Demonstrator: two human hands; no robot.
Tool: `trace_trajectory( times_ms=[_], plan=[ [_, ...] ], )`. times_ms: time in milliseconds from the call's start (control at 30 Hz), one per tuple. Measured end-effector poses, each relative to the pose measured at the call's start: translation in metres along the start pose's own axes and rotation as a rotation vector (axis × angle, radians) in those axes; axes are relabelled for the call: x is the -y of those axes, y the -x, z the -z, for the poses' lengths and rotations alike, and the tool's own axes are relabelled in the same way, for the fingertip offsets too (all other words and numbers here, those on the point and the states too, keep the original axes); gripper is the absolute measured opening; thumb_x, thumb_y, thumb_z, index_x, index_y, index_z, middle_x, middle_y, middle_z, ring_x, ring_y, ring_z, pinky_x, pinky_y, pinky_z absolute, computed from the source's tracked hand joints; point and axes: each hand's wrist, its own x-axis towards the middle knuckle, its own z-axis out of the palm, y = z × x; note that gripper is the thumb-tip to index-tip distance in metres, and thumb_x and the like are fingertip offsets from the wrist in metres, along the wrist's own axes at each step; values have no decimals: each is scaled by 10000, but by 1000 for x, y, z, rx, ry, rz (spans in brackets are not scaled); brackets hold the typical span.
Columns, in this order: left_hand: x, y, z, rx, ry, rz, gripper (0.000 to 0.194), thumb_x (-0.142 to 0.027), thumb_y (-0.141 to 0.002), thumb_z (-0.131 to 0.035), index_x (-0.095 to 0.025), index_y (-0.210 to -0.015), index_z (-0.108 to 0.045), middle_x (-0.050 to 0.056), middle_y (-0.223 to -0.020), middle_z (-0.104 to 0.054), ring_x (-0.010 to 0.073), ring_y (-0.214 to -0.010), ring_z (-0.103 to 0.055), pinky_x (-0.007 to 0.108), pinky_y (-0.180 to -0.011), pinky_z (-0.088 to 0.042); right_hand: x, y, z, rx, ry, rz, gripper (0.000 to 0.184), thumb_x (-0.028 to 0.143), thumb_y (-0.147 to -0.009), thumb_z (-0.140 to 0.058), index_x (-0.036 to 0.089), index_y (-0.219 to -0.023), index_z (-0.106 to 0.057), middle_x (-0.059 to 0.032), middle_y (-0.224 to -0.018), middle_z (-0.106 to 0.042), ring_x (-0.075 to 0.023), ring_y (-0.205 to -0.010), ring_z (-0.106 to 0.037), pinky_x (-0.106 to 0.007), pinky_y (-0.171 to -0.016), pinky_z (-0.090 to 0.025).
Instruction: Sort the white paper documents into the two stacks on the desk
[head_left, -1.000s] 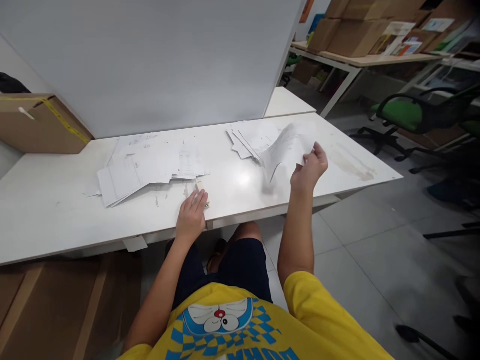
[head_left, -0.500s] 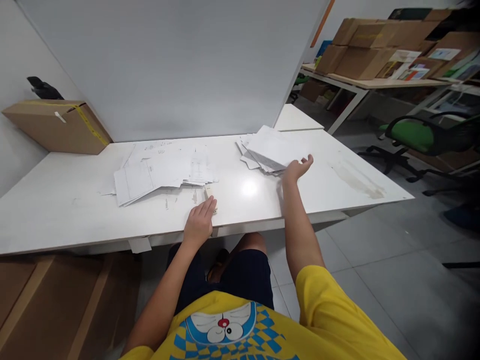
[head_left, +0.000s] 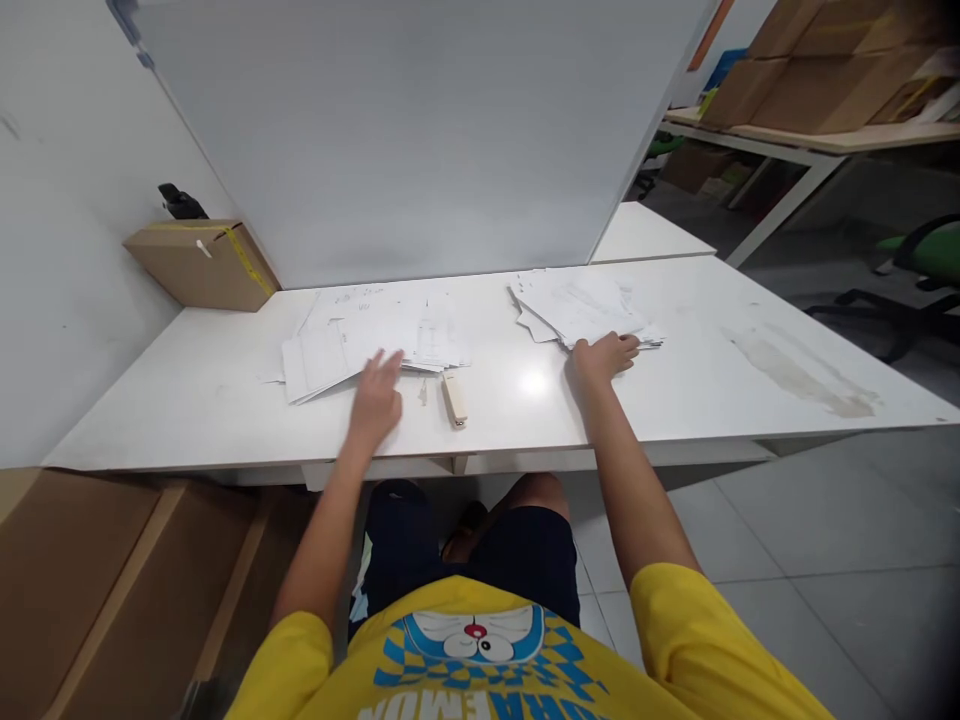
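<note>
My left hand (head_left: 377,400), a little blurred, is open at the near edge of a spread stack of white papers (head_left: 330,355) with printed lines. Whether its fingertips touch the sheets, I cannot tell. Just to its right, a cream-coloured stapler (head_left: 454,400) lies on the white table, with no hand on it. My right hand (head_left: 606,357) rests against the near edge of a second, untidy pile of papers (head_left: 581,305). Its fingers are loosely bent and apart, and I see no sheet gripped in them.
A white board (head_left: 420,140) stands along the back of the table (head_left: 225,400). At the back left is a cardboard box (head_left: 206,265) with yellow tape. Large cartons (head_left: 97,590) sit low at the left. Another table with boxes (head_left: 825,90) and a green chair (head_left: 926,250) are at the right.
My left hand has let go of the stapler and moved left to the left papers. The raised sheet at my right hand now lies flat on the right pile. The view has shifted left.
</note>
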Motion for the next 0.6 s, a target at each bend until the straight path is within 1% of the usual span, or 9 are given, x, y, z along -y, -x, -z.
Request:
trace_trajectory(
  times_ms=[100,133,167,233,300,367,433,533,600],
  plan=[
    [62,-11,18,9,-127,76,637,-195,-875,-434,-94,-1501,-380,144,-1541,-445,317,-1506,-274,576,-1235,-192,-5,-4,-1,-37,-36,21,424,217,-751,-575,111,-1160,-554,-228,-1495,-248,-388,-1300,-315,-547,-1088,-257],
    [79,-10,21,34,-146,88,615,-227,-888,-430,-76,-1484,-401,162,-1535,-447,327,-1503,-277,590,-1227,-191,-7,-5,-2,-57,-57,32,444,228,-760,-570,125,-1191,-541,-221,-1512,-223,-389,-1311,-300,-560,-1086,-253],
    [93,-8,22,71,-142,82,580,-225,-903,-397,-69,-1460,-433,169,-1517,-470,315,-1492,-309,578,-1220,-217,-8,-7,-3,-75,-74,39,467,231,-768,-563,136,-1224,-526,-217,-1519,-213,-388,-1320,-290,-570,-1084,-249],
    [110,0,23,128,-109,56,528,-174,-917,-324,-82,-1404,-506,162,-1474,-524,270,-1453,-396,519,-1204,-299,-8,-8,-4,-92,-80,35,504,225,-773,-549,137,-1268,-502,-220,-1517,-218,-385,-1331,-285,-575,-1087,-246],
    [117,8,22,114,-81,49,527,-122,-911,-278,-107,-1358,-559,149,-1438,-565,235,-1395,-483,461,-1170,-379,-7,-8,-4,-73,-58,19,514,220,-771,-544,112,-1273,-505,-232,-1509,-234,-390,-1334,-293,-561,-1095,-247],
    [117,12,21,28,-78,88,521,-120,-917,-272,-126,-1334,-585,145,-1397,-601,236,-1325,-560,444,-1124,-443,-4,-7,-3,-49,-39,0,504,220,-768,-542,90,-1254,-524,-240,-1500,-253,-397,-1330,-307,-543,-1099,-255],
    [115,13,22,-96,-74,161,496,-155,-942,-280,-130,-1324,-595,156,-1335,-646,254,-1236,-629,444,-1064,-497,-2,-4,-1,-46,-45,-7,485,215,-768,-535,93,-1236,-539,-240,-1488,-271,-396,-1321,-324,-538,-1091,-268],
    [107,14,27,-361,-44,299,449,-237,-986,-318,-112,-1306,-607,192,-1230,-694,279,-1128,-686,455,-1005,-530,-1,-3,2,-100,-97,20,466,199,-761,-517,135,-1223,-544,-217,-1458,-308,-376,-1307,-347,-545,-1075,-286],
    [94,17,32,-570,-12,364,423,-282,-1004,-353,-99,-1267,-630,212,-1178,-708,286,-1090,-701,452,-991,-535,-3,-2,4,-162,-157,101,448,204,-760,-499,156,-1203,-552,-197,-1427,-346,-362,-1312,-352,-547,-1073,-292]
  ],
)
